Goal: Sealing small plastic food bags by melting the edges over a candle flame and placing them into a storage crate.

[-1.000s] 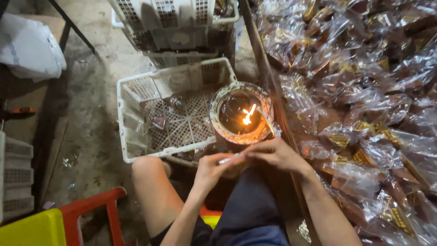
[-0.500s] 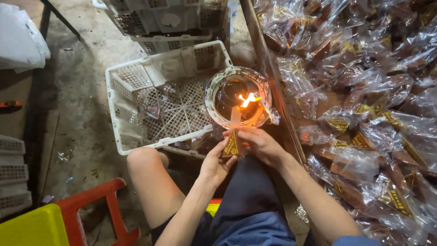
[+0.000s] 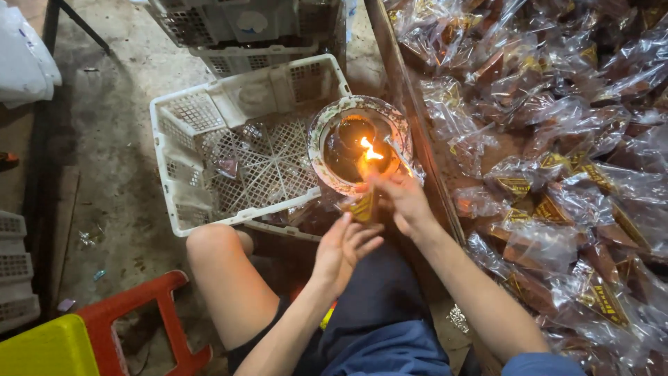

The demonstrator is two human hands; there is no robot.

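— Clear plastic wraps the small packet (image 3: 363, 206) in the head view. Where is it?

— Right at the rim of the round bowl (image 3: 327, 118), with its top end at the little flame (image 3: 369, 149) burning inside. The right hand (image 3: 403, 202) pinches it, fingers (image 3: 381, 186) closed on the wrapper near the top. The left hand (image 3: 343, 251) comes up from below with its fingers loosely spread, tips touching the packet's lower end; I'd call that a support, not a full grip.

— What's around them?

— A white slatted crate (image 3: 209, 111) lies on the concrete floor (image 3: 111, 139) just left of the bowl, and only a few packets lie on its bottom. More crates are stacked beyond it. To the right, behind a wooden edge, a big heap of wrapped pieces (image 3: 557, 153) fills the desk. A red stool (image 3: 139, 306) and something yellow sit at the lower left, beside the person's bare knee (image 3: 212, 240).

— How far along does the work look?

— Early, I'd judge. This packet's end is at the flame now, the crate is almost bare, and the heap is large. Which of the heaped packets are already closed, I cannot tell.
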